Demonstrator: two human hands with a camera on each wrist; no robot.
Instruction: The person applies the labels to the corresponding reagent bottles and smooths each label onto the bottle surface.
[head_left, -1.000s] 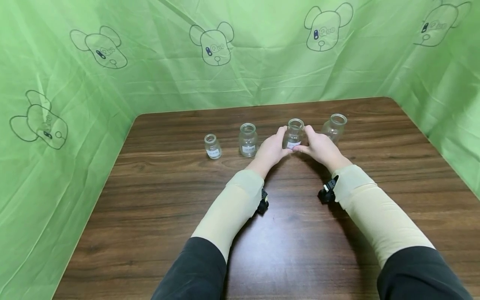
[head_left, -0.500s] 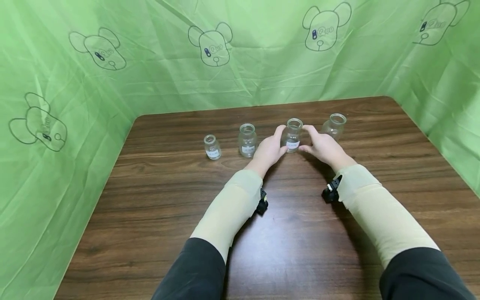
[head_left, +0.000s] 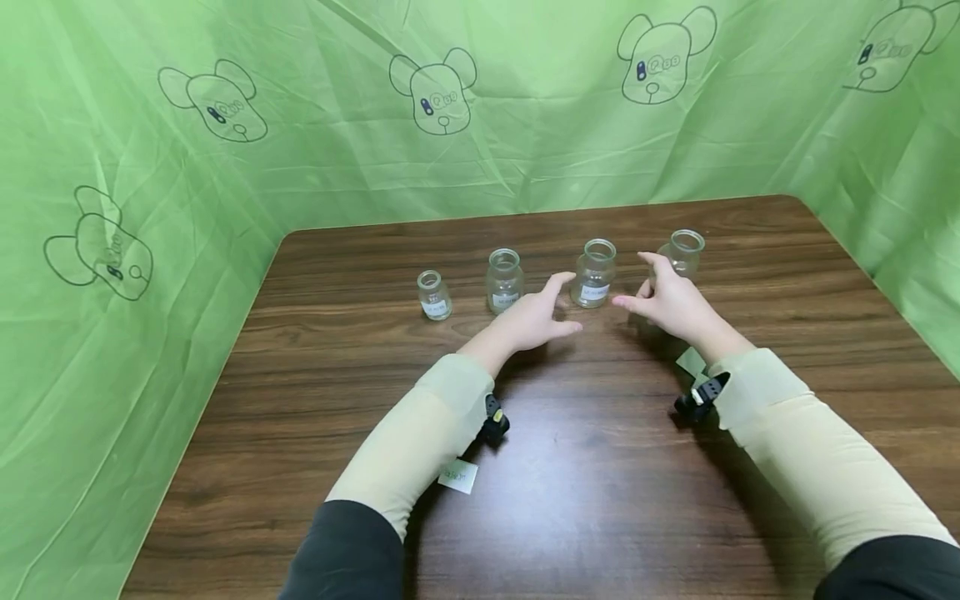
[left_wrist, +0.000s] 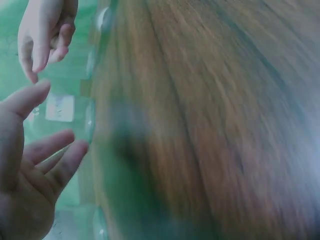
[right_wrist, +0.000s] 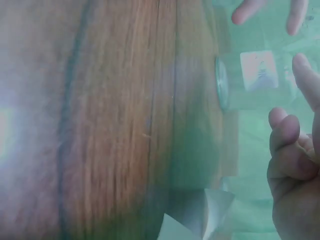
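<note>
A clear glass jar [head_left: 594, 275] with a white label stands upright on the table between my two hands. To its near left is my left hand [head_left: 528, 321], thumb and fingers spread apart and holding nothing. My right hand [head_left: 671, 304] hovers to the right of the jar, thumb and forefinger apart, also holding nothing; its other fingers bend loosely in the right wrist view. Behind that hand, a fourth-in-line glass jar [head_left: 686, 246] is partly hidden. The labelled jar [right_wrist: 242, 82] also shows in the right wrist view, apart from the fingers.
To the left stand a similar labelled jar [head_left: 504, 279] and a smaller labelled jar [head_left: 434, 296], all in one row near the back of the brown wooden table [head_left: 315, 433]. Green printed cloth [head_left: 337, 150] hangs around the back and sides. A paper tag [head_left: 458, 476] hangs under the left sleeve.
Both hands have let go of the labelled jar and drawn apart, the left toward the near left, the right toward the right. The jar stays standing in the row.
</note>
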